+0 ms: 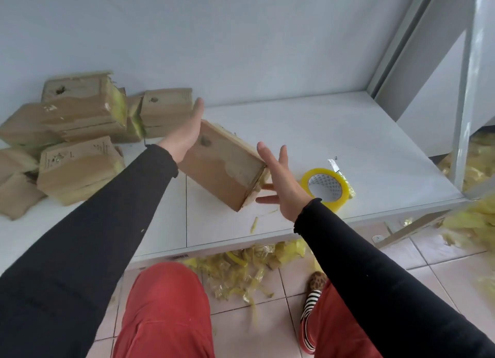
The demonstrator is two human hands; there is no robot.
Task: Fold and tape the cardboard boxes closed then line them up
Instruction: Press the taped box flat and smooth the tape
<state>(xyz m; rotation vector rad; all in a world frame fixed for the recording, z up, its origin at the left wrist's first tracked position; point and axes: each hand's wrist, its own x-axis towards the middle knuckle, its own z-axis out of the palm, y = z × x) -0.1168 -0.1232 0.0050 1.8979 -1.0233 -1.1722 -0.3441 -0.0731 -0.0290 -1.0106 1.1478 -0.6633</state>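
A tilted cardboard box (222,165) hangs over the white table (334,127), its lower right corner close to the surface. My left hand (184,135) lies flat against its far left end with the thumb up. At the box's near right end is my right hand (281,186), fingers spread and two fingertips touching the end flaps. The box is pressed between the two hands. Just right of my right hand lies a roll of yellow tape (325,189).
A loose pile of several taped cardboard boxes (77,167) fills the table's left side against the wall. A grey metal frame post (466,116) stands at the right edge. Yellow tape scraps (241,272) litter the tiled floor below the table's front edge.
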